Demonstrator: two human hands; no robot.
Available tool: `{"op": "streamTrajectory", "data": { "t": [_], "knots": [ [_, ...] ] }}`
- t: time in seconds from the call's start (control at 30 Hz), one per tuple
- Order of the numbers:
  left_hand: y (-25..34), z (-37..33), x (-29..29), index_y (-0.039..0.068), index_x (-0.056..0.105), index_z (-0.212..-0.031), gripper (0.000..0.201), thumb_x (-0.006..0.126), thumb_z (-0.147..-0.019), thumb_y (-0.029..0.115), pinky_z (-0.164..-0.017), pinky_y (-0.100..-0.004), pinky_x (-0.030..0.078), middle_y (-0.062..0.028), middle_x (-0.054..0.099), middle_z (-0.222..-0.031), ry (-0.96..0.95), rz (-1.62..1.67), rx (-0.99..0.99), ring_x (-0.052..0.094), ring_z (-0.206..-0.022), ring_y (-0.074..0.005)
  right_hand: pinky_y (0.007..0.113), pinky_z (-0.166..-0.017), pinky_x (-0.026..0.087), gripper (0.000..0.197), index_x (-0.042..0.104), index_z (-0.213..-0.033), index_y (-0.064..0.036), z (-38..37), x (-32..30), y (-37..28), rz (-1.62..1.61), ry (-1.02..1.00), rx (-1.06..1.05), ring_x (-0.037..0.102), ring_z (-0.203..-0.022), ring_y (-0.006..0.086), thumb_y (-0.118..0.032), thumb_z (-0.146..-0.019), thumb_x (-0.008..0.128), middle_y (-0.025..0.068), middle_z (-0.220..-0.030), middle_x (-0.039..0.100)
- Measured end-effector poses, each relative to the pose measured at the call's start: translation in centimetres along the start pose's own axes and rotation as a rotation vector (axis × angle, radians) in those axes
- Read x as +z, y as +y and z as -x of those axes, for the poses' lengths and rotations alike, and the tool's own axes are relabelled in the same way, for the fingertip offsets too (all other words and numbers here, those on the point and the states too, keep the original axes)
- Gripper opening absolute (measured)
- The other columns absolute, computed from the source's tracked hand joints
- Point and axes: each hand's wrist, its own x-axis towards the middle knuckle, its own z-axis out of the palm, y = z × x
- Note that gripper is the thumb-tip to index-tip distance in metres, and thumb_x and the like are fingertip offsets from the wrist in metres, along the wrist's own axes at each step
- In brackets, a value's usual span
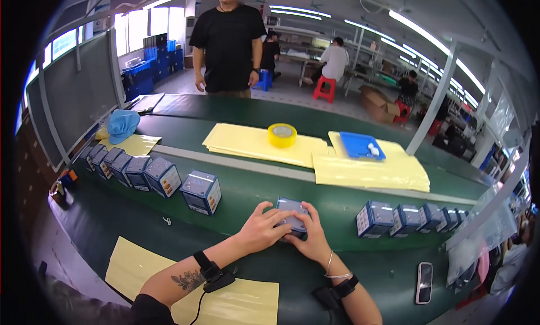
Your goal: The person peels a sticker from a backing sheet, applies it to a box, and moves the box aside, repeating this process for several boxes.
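A small blue box (288, 204) stands on the green bench in front of me, with both my hands around it. My left hand (263, 229) grips its left side, fingers reaching across the top. On the right side my right hand (310, 235) holds it, fingers bent over the top and the thumb at the near face. My hands hide most of the box's front. A matching blue box (201, 193) with printed sides stands alone to the left. Black bands with small devices sit on both my forearms.
Rows of similar boxes stand at left (162, 177) and right (374, 219). Beyond lie yellow sheets (242, 145), a tape roll (282, 135) and a blue tray (354, 144). Nearer are a yellow sheet (247, 299) and a phone (424, 283). A person (228, 49) stands across the bench.
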Motion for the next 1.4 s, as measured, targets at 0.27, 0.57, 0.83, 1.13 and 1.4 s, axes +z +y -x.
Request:
{"op": "streamTrajectory", "data": {
  "t": [0.27, 0.57, 0.83, 1.13, 1.4],
  "knots": [
    [1.6, -2.5, -3.2, 0.017, 0.062, -0.109, 0.029, 0.067, -0.081, 0.025, -0.104, -0.0511, 0.028, -0.0035, 0.06, -0.113, -0.27, 0.137, -0.21, 0.055, -0.109, -0.0205, 0.043, -0.103, 0.038, 0.069, 0.045, -0.126, -0.004, 0.9, -1.2, 0.5, 0.155, -0.063, -0.054, 0.041, -0.125, 0.0406, -0.018, -0.068, 0.08, 0.0243, -0.137, 0.035],
    [8.5, -4.4, -30.1, 0.006, 0.021, -0.149, 0.068, 0.039, -0.098, 0.048, -0.107, -0.044, 0.029, -0.0092, 0.027, -0.153, -0.131, 1.809, -0.137, 0.052, -0.116, -0.0183, 0.043, -0.106, 0.033, 0.068, 0.047, -0.121, -0.004, -0.4, -1.1, 5.0, 0.172, -0.103, 0.044, 0.039, -0.126, 0.0389, -0.017, -0.064, 0.081, 0.0242, -0.134, 0.037],
    [14.0, 3.0, -39.5, -0.008, 0.051, -0.127, 0.083, 0.027, -0.093, 0.064, -0.105, -0.0624, -0.015, -0.0296, 0.044, -0.135, -0.034, 1.832, 0.011, 0.038, -0.131, -0.0421, 0.041, -0.104, 0.035, 0.074, 0.048, -0.114, -0.0056, -1.4, -0.6, -0.8, 0.224, -0.021, 0.032, 0.042, -0.123, 0.0376, -0.016, -0.052, 0.086, 0.0223, -0.131, 0.041],
    [15.0, 9.2, -37.4, -0.007, 0.043, -0.133, 0.075, 0.029, -0.092, 0.054, -0.107, -0.0606, -0.001, -0.0264, 0.043, -0.137, 0.137, 1.5, 0.051, 0.037, -0.131, -0.0432, 0.039, -0.097, 0.041, 0.07, 0.051, -0.108, -0.0051, -2.3, -0.9, -6.5, 0.313, -0.029, 0.015, 0.048, -0.117, 0.0344, -0.013, -0.05, 0.088, 0.02, -0.127, 0.046],
    [3.4, 0.1, -34.5, -0.003, 0.035, -0.138, 0.065, 0.042, -0.087, 0.036, -0.106, -0.0547, 0.012, -0.0222, 0.036, -0.143, 0.345, 1.5, -0.149, 0.034, -0.134, -0.039, 0.041, -0.096, 0.042, 0.071, 0.051, -0.11, -0.0051, -0.9, -2.4, -13.4, 0.299, -0.117, -0.074, 0.048, -0.117, 0.0349, -0.013, -0.05, 0.089, 0.0213, -0.129, 0.045]
  ]
}}
